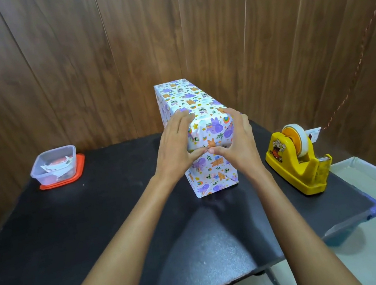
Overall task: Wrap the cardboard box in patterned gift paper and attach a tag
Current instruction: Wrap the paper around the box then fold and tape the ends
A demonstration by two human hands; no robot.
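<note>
A long box (194, 102) covered in white gift paper with purple and orange animals lies on the black table (97, 230), its near end facing me. My left hand (176, 147) lies against the left side of that end, fingers straight over the top edge. My right hand (238, 141) lies against the right side the same way. Both thumbs press on the paper of the end face and their tips meet near its middle. A yellow tape dispenser (299, 161) with a roll of clear tape stands to the right of the box.
A clear plastic tub (54, 166) holding paper tags sits on its red lid at the table's far left. Wooden wall panels stand close behind the table. A white floor shows past the table's right edge, and a thin cord hangs down the right wall.
</note>
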